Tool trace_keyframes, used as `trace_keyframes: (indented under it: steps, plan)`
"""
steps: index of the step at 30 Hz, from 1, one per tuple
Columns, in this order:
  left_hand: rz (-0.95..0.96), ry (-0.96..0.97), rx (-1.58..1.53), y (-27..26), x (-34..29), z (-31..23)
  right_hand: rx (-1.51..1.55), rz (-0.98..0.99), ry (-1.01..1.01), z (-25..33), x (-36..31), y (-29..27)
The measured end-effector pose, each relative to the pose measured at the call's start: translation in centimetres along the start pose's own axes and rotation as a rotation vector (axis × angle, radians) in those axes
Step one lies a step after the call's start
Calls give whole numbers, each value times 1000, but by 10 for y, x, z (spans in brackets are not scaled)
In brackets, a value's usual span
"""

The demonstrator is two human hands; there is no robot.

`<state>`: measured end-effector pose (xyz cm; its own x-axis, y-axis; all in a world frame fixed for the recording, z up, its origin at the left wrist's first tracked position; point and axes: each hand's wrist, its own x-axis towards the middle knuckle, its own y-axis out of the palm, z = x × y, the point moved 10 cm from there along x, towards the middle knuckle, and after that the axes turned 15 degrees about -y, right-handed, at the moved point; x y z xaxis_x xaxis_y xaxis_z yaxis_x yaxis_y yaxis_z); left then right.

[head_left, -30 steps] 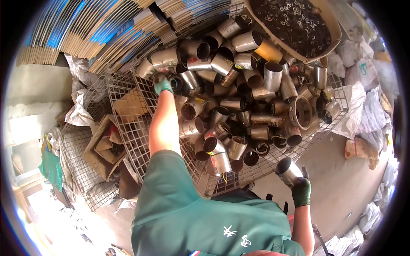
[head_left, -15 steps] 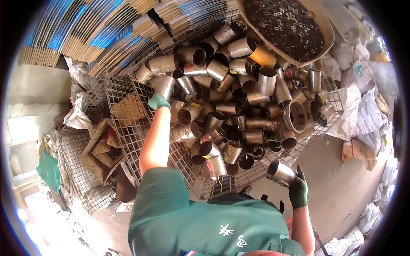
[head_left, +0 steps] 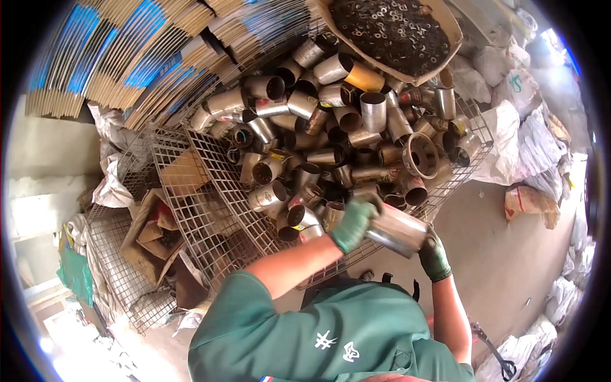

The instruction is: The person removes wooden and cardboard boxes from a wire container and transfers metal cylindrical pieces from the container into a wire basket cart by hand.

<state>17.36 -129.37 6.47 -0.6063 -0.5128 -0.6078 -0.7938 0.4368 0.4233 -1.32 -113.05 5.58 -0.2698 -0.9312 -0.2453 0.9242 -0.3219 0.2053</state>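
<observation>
My left hand (head_left: 354, 226), in a green glove, has crossed to the front edge of the wire basket. Its fingers are closed at the left end of a shiny metal cylinder (head_left: 400, 232). At the cylinder's other end, my right hand (head_left: 435, 254), also gloved in green, is closed on its rim. The cylinder is tilted, its right end lower, and is smeared by motion. Whether a second cylinder overlaps it between my hands, I cannot tell. Behind them, the wire basket (head_left: 254, 237) holds a heap of similar open-ended metal cylinders (head_left: 373, 114).
A tub (head_left: 417, 81) of small metal rings stands at the far side of the heap. Stacked flat cardboard (head_left: 95, 63) lines the far left. White sacks (head_left: 531, 146) lie along the right. A cardboard box (head_left: 143, 245) sits to the left beside more wire mesh.
My left hand has swung right and nearer, from a cylinder at the heap's left side to my right hand. That cylinder is gone from its spot. My right hand stays holding a cylinder.
</observation>
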Motion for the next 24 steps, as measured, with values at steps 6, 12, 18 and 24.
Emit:
trace_keyframes:
  steps: [6,12,18,24]
  plan:
    - [353,-18,212,82,-6,27,883,-86,303,-10,5,57]
    - [-30,-242,1044,-30,31,-72,507,38,221,-39,6,46]
    - [-821,-204,2000,-292,108,-169,-217,250,59,-49,22,31]
    - [-1150,-256,2068,-411,142,-213,-588,419,95,-17,29,50]
